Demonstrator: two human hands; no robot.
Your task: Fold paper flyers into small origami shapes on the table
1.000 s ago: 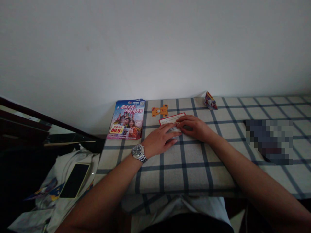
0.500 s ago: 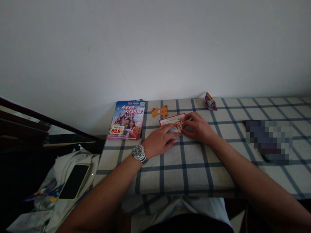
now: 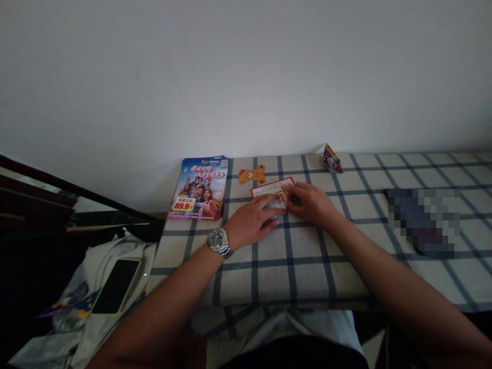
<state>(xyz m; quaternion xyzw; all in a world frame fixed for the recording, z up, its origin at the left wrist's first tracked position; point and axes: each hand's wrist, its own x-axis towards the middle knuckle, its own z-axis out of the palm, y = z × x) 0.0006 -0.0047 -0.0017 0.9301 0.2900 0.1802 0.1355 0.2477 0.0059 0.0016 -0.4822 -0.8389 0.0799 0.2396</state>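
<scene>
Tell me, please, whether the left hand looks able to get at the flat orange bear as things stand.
Probably yes: the flat orange bear lies just beyond the left hand, with only a flat red-edged card partly between them.

I'm seeing the left hand [image 3: 249, 221] hiding part of the red-edged card [image 3: 265, 190], its fine print [image 3: 275, 186] coming out too small; pixelation's masking the dark item [image 3: 418, 220].

A blue-and-beige checked cloth [image 3: 265, 282] covers the bench [image 3: 361, 187]. On it lie glossy blue-and-pink leaflets [image 3: 202, 189], a flat orange bear shape [image 3: 252, 175], a red-edged white card [image 3: 271, 187], a purple-and-yellow pyramid packet [image 3: 332, 159] and a dark blurred item [image 3: 413, 219].
</scene>
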